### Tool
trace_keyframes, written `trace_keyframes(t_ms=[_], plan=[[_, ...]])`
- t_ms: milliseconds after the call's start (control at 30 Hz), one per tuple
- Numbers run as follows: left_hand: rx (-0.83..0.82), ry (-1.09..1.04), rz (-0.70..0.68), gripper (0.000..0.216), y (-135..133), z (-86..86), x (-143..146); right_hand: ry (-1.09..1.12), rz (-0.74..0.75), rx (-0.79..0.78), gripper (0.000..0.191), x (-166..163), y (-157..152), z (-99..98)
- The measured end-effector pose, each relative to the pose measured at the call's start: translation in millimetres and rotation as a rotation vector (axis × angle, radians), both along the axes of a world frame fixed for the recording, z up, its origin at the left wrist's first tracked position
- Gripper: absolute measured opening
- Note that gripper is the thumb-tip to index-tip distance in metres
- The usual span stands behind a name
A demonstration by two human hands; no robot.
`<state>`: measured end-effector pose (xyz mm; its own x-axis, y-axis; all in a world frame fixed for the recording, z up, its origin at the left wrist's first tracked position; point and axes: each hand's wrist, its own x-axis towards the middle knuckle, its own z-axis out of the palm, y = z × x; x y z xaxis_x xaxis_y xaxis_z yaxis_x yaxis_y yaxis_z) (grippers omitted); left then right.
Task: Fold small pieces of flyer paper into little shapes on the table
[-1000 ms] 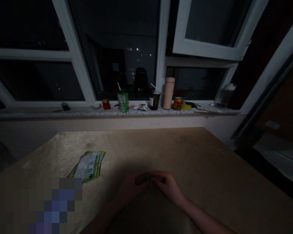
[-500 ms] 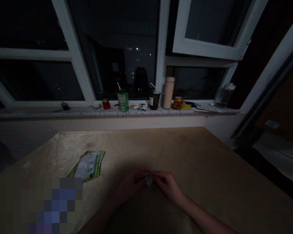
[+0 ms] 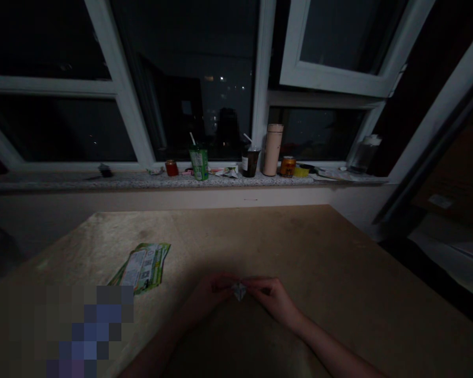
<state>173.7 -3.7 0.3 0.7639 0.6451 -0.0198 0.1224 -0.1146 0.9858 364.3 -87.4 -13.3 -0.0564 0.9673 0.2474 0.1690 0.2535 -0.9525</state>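
My left hand [image 3: 209, 295] and my right hand [image 3: 271, 298] meet low over the wooden table [image 3: 299, 252], fingertips pinched from both sides on a small pale folded piece of paper [image 3: 239, 290]. The paper is tiny and dimly lit, so its shape is hard to read. Both hands rest close to the table surface near its front middle. To the left of my hands lies a small stack of green printed leaflets [image 3: 143, 266].
A stone window sill [image 3: 102, 181] behind the table carries a red can [image 3: 171, 168], a green cup with a straw [image 3: 199, 163], a dark cup [image 3: 249, 161], a tall beige flask [image 3: 272, 149], an orange can [image 3: 287, 166] and a clear bottle [image 3: 363, 153]. A window sash [image 3: 339, 79] stands open above.
The small paper, hidden between my fingers a second ago, now shows pale between my fingertips. Both hands have stayed in nearly the same place.
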Motion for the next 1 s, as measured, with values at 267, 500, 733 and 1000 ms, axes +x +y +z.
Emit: trace_keyframes(t_ms=[267, 500, 733, 1000], plan=[[0.031, 0.054, 0.009, 0.026, -0.2, 3.4, -1.7, -0.003, 0.002, 0.015, 0.026, -1.6, -2.0, 6.0], [0.051, 0.080, 0.007, 0.025, 1.7, 1.4, 0.5, -0.038, -0.002, 0.058, 0.022, -0.4, -1.7, 4.4], [0.032, 0.094, 0.029, 0.025, 1.9, 4.7, -0.1, -0.070, -0.019, 0.095, 0.022, 0.2, -0.7, 1.4], [-0.002, 0.095, 0.109, 0.023, 0.3, -2.5, 7.5, -0.231, -0.012, 0.142, 0.030, -0.7, -4.3, 3.1]])
